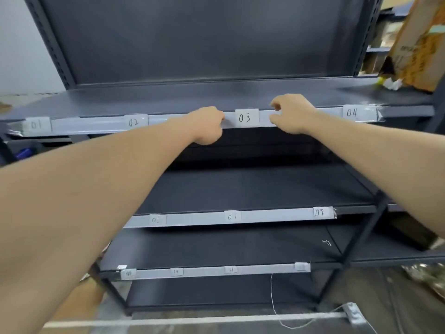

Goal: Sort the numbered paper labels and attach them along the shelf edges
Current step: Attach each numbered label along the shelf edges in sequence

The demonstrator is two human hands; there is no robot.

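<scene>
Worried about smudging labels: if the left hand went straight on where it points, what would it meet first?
Likely the white paper label marked 03, beside the left hand on the pale strip.

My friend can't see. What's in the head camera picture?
The left hand and right hand grip the top shelf's pale strip either side of label 03. Labels 01, 02 and 04 sit on the same strip; lower shelves carry more.
</scene>
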